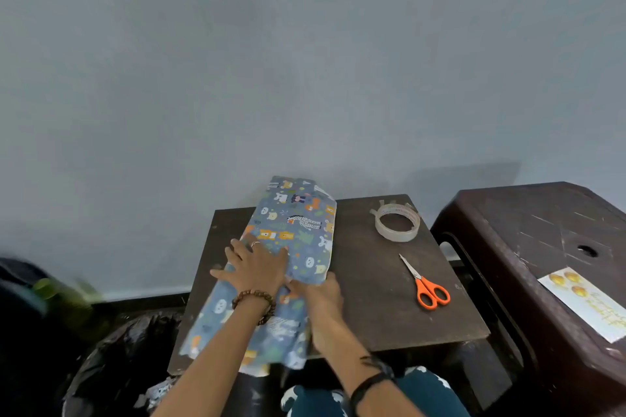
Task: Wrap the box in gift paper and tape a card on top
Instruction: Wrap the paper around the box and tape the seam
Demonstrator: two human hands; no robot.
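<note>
The gift paper (294, 230) (animal print) is pressed flat by the left hand (257, 264), fingers spread; its edge is pinched by the right hand (318, 291).

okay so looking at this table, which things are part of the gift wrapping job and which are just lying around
For the job: gift paper under both hands, tape roll, scissors, card on the stool.

Lying about: black bag, green object, too blurred to identify.
</note>
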